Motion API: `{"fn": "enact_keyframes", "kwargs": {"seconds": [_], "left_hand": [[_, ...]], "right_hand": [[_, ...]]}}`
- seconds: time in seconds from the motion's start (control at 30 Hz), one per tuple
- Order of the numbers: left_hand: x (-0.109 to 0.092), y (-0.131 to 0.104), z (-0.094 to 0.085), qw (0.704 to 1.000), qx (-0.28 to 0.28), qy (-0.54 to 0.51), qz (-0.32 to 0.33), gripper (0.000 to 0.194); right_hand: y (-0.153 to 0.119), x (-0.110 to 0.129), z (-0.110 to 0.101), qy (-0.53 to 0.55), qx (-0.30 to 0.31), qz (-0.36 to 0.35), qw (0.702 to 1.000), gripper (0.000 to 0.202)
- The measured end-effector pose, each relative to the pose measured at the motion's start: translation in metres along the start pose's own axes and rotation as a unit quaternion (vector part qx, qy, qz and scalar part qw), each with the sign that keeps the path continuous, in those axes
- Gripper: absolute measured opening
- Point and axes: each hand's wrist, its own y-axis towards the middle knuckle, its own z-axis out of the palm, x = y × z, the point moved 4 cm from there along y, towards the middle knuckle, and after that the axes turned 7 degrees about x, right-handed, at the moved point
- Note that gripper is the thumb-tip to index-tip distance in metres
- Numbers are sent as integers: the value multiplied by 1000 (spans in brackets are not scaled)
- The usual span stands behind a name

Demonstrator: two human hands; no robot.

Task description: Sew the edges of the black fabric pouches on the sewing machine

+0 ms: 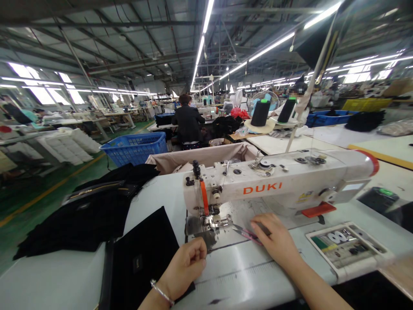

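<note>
My left hand (186, 266) is closed, fingers curled in, just in front of the sewing machine's needle area. Whatever it may hold is hidden inside the fingers. Beside it lies a flat black fabric piece (142, 254) with a small label, its right edge partly behind my wrist. My right hand (276, 237) is on the pink handles of small scissors (244, 232), whose blades point left toward the presser foot (219, 221). The white sewing machine (258, 189) stands above both hands, with no fabric visible under its foot.
Black fabric pieces (87, 211) are heaped at the table's left. Behind the machine are a cloth-lined bin (206, 155) and a blue basket (135, 148). A parts tray (350, 249) is set into the table at right. Thread cones (260, 113) stand beyond; a person (189, 120) sits ahead.
</note>
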Motion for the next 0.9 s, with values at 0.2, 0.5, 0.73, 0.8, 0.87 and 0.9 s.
{"fn": "enact_keyframes", "kwargs": {"seconds": [0.2,0.5,0.73,0.8,0.87,0.9], "left_hand": [[-1,0,1,1000,1,-5,-1,7],[1,0,1,1000,4,4,-6,6],[1,0,1,1000,1,16,-1,6],[1,-1,1,1000,5,16,-5,6],[0,-1,1,1000,7,11,-7,6],[0,-1,1,1000,7,10,-7,7]], "right_hand": [[1,0,-1,1,0,1,1000,15],[0,-2,0,0,1,2,1000,15],[0,-2,0,-2,2,2,1000,16],[0,-2,0,-2,1,2,1000,16],[0,-2,0,-3,-1,2,1000,17],[0,-2,0,-3,-1,2,1000,18]]}}
